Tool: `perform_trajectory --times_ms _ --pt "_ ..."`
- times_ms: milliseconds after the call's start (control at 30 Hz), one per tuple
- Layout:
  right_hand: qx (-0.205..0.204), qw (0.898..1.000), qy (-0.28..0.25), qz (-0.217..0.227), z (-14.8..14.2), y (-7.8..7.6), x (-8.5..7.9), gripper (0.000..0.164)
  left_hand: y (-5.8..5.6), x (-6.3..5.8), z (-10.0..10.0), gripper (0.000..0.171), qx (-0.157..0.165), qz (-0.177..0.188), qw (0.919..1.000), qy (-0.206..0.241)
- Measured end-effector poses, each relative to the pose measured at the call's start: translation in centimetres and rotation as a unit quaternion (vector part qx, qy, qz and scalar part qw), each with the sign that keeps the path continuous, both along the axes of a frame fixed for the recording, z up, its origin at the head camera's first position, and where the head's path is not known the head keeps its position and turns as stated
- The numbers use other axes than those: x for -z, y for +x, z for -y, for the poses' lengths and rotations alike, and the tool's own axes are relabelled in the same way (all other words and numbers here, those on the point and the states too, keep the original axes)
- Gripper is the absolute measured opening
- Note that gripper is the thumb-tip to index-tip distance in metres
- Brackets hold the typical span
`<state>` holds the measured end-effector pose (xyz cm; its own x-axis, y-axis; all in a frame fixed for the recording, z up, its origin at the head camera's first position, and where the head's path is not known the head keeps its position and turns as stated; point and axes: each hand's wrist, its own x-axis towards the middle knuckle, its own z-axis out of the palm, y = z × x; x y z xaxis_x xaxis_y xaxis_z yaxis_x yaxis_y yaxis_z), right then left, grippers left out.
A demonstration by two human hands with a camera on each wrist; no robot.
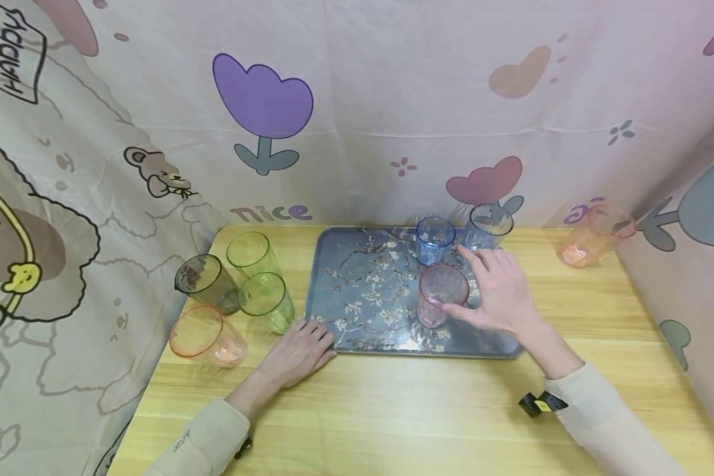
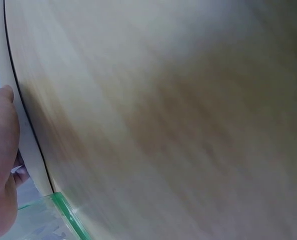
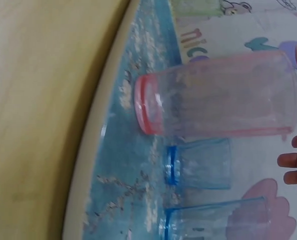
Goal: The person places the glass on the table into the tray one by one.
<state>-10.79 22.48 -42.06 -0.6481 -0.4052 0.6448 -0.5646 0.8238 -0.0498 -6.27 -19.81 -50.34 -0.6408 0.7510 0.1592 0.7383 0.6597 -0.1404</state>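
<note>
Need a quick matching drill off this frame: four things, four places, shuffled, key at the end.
Things
1. Pink cup
2. Smoky grey cup
3. Left hand
4. Bright blue cup

Places
A. At the near left corner of the tray
B. On the tray, near its back edge
C. Standing on the table, left of the tray
D. On the tray, by the thumb of the right hand

Pairs
1-D
2-C
3-A
4-B
</note>
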Motion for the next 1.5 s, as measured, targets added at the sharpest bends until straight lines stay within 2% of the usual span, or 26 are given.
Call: perform_trajectory --times_ms 233,500,767,1233,1367,1500 --pt "0.03 0.998 -0.048 0.022 -1.5 0.2 -1.0 0.115 0.1 0.0 0.0 0.026 -0.003 0.001 1.0 -0.003" --pt "0.062 0.994 -0.084 -0.011 -3.7 -0.2 -1.8 0.113 0.1 0.0 0.0 0.026 -0.003 0.0 1.0 0.001" --pt "0.1 0.988 -0.119 -0.013 -6.4 -0.9 -2.3 0.117 0.1 0.0 0.0 0.027 -0.004 -0.002 1.0 -0.001" --pt "0.167 0.978 -0.126 -0.014 -11.3 -1.3 -3.7 0.121 0.1 0.1 0.0 0.027 -0.006 0.003 1.0 0.0" --pt "0.185 0.976 -0.113 0.004 -12.6 -1.5 -4.0 0.122 0.1 0.1 0.0 0.027 -0.005 0.003 1.0 0.005" --pt "0.204 0.972 -0.108 0.036 -14.0 -1.7 -4.1 0.115 0.1 0.1 0.0 0.027 -0.004 0.003 1.0 0.007"
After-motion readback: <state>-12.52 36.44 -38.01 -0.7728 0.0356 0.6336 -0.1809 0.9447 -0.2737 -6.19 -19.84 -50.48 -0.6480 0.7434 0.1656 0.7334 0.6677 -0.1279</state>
